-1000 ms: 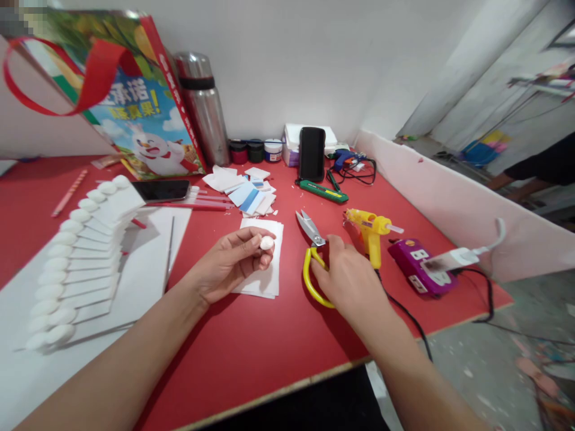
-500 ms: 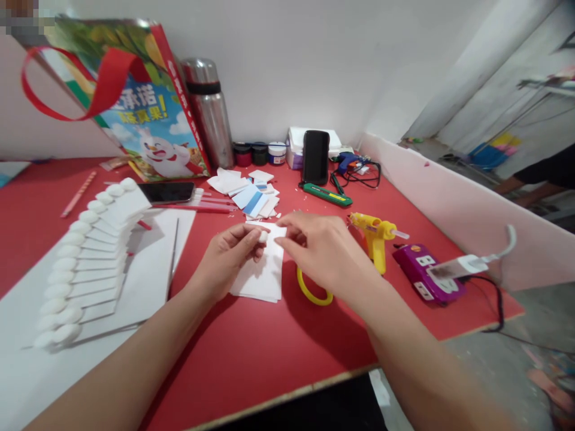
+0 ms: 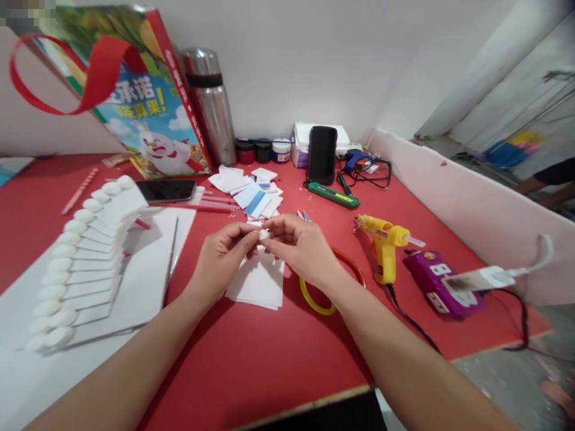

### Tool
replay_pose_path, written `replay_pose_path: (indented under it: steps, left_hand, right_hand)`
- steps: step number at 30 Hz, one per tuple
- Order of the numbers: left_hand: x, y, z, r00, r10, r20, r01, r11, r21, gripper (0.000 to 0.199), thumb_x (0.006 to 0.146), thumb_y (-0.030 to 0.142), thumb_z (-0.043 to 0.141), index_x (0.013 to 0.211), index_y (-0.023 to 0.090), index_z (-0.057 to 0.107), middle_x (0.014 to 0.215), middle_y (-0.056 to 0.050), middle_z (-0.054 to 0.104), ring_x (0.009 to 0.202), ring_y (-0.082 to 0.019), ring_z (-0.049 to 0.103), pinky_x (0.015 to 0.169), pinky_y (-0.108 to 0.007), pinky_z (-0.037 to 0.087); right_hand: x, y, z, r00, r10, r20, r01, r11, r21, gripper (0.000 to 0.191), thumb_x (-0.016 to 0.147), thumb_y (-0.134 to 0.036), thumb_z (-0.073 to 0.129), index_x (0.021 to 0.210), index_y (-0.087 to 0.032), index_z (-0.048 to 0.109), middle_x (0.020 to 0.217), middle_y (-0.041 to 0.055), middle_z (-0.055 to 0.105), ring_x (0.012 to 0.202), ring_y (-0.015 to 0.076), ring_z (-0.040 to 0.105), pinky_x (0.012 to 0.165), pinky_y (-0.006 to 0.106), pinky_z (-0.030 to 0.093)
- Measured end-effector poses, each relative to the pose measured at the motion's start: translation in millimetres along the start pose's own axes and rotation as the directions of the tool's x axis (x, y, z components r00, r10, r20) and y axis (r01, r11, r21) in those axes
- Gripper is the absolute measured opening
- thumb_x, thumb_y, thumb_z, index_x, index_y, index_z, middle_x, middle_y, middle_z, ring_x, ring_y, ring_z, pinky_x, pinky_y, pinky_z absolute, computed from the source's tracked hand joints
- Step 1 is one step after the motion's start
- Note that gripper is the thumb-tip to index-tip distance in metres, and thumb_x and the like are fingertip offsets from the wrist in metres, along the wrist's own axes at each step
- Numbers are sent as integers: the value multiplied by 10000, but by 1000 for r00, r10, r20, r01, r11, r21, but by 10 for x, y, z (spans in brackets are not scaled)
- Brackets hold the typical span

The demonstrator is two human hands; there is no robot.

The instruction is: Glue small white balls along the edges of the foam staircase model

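In front of me, my left hand (image 3: 220, 254) pinches a small white lump (image 3: 263, 234) between thumb and fingers. My right hand (image 3: 302, 242) meets it from the other side, thumb and fingertips closed on the same lump. Its material is too small to make out. Below the hands lie several white paper sheets (image 3: 258, 286). A pair of scissors with yellow and orange handles (image 3: 314, 302) rests partly under my right hand and wrist, its blade tips showing beyond. To the left, a curved white card model (image 3: 96, 269) carries a row of white rounded pieces along its edge.
Card scraps (image 3: 256, 197) lie behind my hands, near a green utility knife (image 3: 333, 194) and an upright black phone (image 3: 322, 154). On the right are a yellow glue gun (image 3: 384, 242) and a purple power box (image 3: 442, 284). A steel flask (image 3: 209, 108) stands behind.
My right hand has moved left and closed on the white lump beside my left fingers. The scissors' blades and orange handle now show. The view has shifted slightly.
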State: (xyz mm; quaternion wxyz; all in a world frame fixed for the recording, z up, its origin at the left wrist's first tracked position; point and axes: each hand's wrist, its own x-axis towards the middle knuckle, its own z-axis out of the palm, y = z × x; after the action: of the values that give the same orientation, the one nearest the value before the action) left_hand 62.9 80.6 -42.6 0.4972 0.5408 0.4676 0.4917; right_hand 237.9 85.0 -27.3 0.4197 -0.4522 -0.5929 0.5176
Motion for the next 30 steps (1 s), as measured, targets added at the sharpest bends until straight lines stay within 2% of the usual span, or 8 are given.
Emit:
replay_pose_path:
  steps: [6,11,14,17,21,25,30]
  left_hand:
    - [11,-78,-40,999,-19,44,26,984,-174,197,906,369,728,964,183,760,748,-8,670,715,-127,606,735,-248,492]
    - [12,-83,-36,997,-73,21,76,974,-214,200,823,327,823,951,184,766,832,-25,744,765,-146,679,794,-281,544]
    - [10,-67,-27,994,-106,-10,101,972,-214,234,766,304,869,935,173,774,876,-41,773,777,-161,710,810,-297,564]
    - [4,-44,-24,992,-124,-35,115,972,-205,270,744,315,883,944,164,781,889,-56,784,794,-174,719,817,-309,569]
    - [-6,6,-12,990,-133,-52,122,977,-174,307,719,329,897,953,162,788,903,-68,788,827,-187,713,815,-313,563]
    - [-7,34,8,991,-121,-62,111,983,-143,317,680,333,920,910,159,790,896,-72,788,823,-190,706,798,-311,558]
    - [-21,30,12,990,-122,-77,111,986,-127,327,654,330,934,896,162,794,860,-61,785,781,-176,694,757,-298,554]
  right_hand:
    - [30,-39,-40,996,82,34,-87,978,189,200,789,-205,756,969,-179,671,849,15,728,779,145,717,669,260,554]
    - [48,-24,-32,997,75,26,-79,977,198,180,752,-228,806,888,-176,700,807,-5,715,738,126,693,685,264,558]
    - [55,-9,-26,997,66,32,-71,980,187,172,757,-213,798,903,-179,715,827,1,722,745,120,682,684,256,547]
    - [50,-10,-30,993,119,19,-120,971,206,224,742,-192,801,946,-182,710,858,9,721,771,130,691,674,252,544]
    - [42,-17,-38,978,207,23,-206,946,248,242,744,-302,838,908,-166,723,765,6,706,691,113,651,646,243,520]
    - [59,13,-30,976,216,31,-216,937,275,283,688,-371,881,824,-175,728,701,-23,673,612,89,571,623,242,480]
    - [78,71,-15,977,201,65,-212,928,306,300,673,-387,881,783,-159,720,719,-28,656,647,85,558,655,244,464]
